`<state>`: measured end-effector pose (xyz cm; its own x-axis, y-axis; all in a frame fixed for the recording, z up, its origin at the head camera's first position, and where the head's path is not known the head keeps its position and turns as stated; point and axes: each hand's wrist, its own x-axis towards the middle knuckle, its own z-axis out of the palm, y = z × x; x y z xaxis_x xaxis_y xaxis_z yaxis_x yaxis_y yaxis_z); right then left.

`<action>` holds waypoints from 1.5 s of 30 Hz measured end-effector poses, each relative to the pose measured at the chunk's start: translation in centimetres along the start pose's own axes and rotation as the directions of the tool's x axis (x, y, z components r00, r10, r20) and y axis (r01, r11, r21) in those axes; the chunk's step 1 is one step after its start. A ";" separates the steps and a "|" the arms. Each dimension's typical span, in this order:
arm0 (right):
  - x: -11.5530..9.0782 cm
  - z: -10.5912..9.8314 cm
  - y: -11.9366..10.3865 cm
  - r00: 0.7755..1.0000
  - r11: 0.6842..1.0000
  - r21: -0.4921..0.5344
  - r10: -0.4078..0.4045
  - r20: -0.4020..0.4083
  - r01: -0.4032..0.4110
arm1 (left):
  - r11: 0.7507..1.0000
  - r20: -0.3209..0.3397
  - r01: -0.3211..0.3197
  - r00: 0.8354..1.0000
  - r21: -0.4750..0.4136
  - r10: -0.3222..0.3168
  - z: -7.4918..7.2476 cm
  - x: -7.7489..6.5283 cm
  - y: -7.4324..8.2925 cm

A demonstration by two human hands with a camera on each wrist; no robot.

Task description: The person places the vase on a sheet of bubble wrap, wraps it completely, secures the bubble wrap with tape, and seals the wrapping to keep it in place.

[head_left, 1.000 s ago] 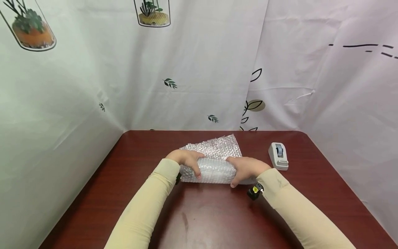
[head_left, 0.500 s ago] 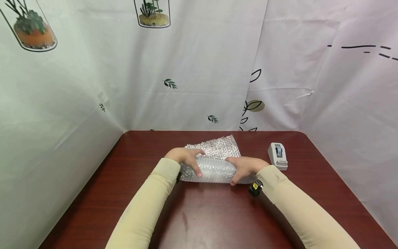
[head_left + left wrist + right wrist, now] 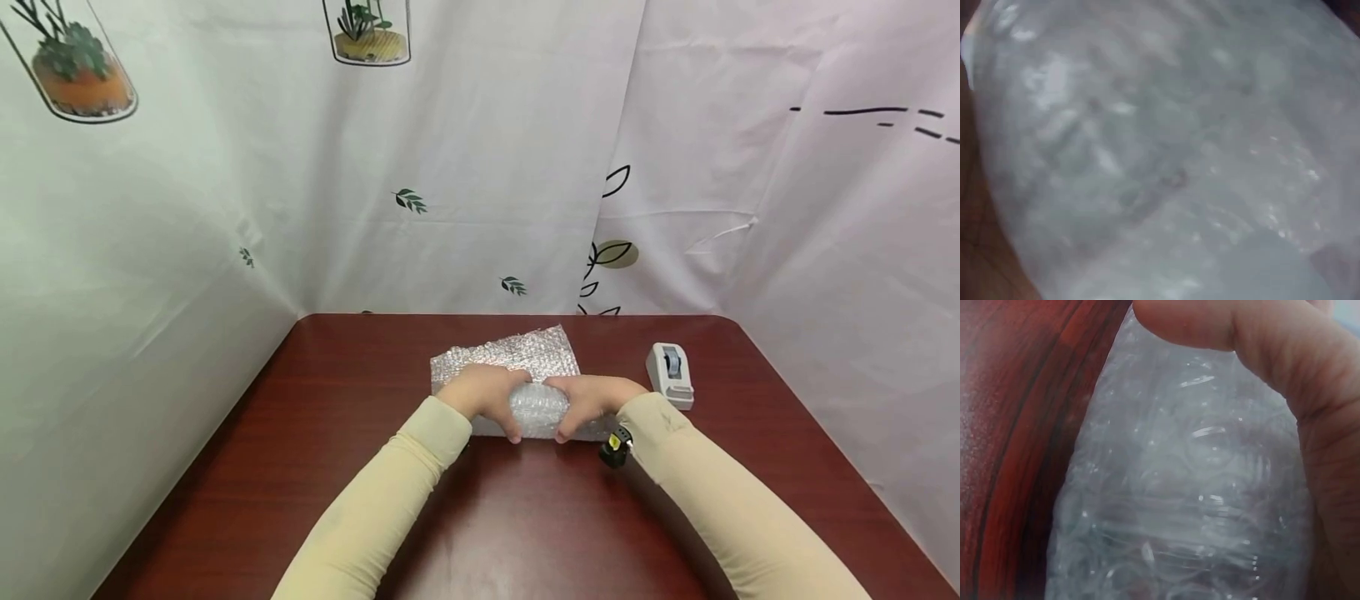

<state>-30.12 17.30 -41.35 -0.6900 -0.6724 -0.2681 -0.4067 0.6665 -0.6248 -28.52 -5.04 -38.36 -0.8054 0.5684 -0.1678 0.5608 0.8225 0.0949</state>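
A thick roll of clear bubble wrap (image 3: 537, 410) lies across the table, with a flat, loose sheet of bubble wrap (image 3: 538, 353) spreading behind it toward the far edge. My left hand (image 3: 487, 397) grips the roll left of its middle, thumb on the near side and fingers over the top. Close by on the right, my right hand (image 3: 594, 400) holds the roll the same way. Blurred bubble wrap (image 3: 1147, 156) fills most of the left wrist view. In the right wrist view, the thumb (image 3: 1210, 325) lies along the wrap. Whatever the roll may contain is hidden.
A white tape dispenser (image 3: 670, 375) stands at the back right of the dark red-brown wooden table (image 3: 360, 358). White fabric with plant prints (image 3: 465, 167) hangs behind and on both sides of the table.
My left hand has slid to the right along the roll, closer to my right hand, uncovering the sheet's left corner. My right hand has stayed nearly in place.
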 end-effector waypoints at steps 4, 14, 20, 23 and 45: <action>-0.1 -0.1 -0.1 1.000 1.000 -0.007 0.012 -0.002 -0.012 | 1.000 -0.008 -0.013 1.000 0.011 0.013 0.4 0.3 -0.3; -1.5 1.0 -2.6 0.969 0.902 -0.424 -0.029 -0.244 -0.080 | 0.999 0.034 -0.010 0.999 -0.049 0.012 0.1 0.7 -0.7; -2.2 3.0 -3.8 0.942 0.834 -0.546 -0.114 -0.315 -0.081 | 0.991 0.098 0.022 0.995 -0.135 -0.008 -0.1 0.9 -1.1; -2.2 3.4 -3.7 0.925 0.812 -0.578 -0.150 -0.349 -0.087 | 0.980 0.135 0.032 0.991 -0.195 -0.005 -0.2 1.1 -1.3; -0.7 2.0 -2.4 0.959 0.883 -0.469 -0.146 -0.242 0.016 | 0.952 0.107 0.007 0.994 -0.305 0.027 0.4 1.3 -2.3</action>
<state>-27.44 15.56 -41.17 -0.7477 -0.6640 0.0116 -0.6508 0.7291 -0.2117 -30.77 -6.22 -39.18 -0.7649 0.5851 -0.2694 0.4697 0.7929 0.3882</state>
